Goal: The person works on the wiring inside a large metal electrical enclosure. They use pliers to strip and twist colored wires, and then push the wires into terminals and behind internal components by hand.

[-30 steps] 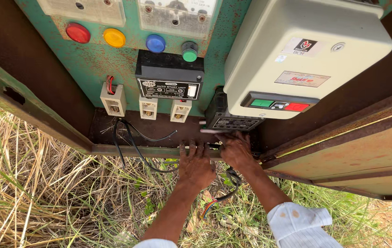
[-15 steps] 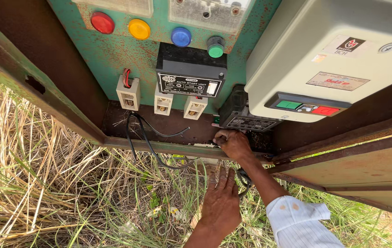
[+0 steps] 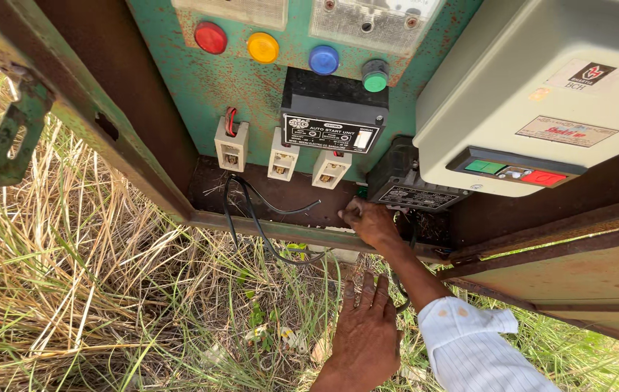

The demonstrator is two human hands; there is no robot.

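Right hand (image 3: 371, 223) at cabinet's bottom lip (image 3: 280, 232), fingers curled, grip unclear, touching black box (image 3: 411, 190) at 1 o'clock. Left hand (image 3: 364, 330), fingers spread, empty, dropped clear over grass (image 3: 106, 290).

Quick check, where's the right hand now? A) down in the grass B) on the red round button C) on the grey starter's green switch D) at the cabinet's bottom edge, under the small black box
D: the right hand rests at the cabinet's lower rim, just below the small black box; the left hand hangs lower, over the grass.
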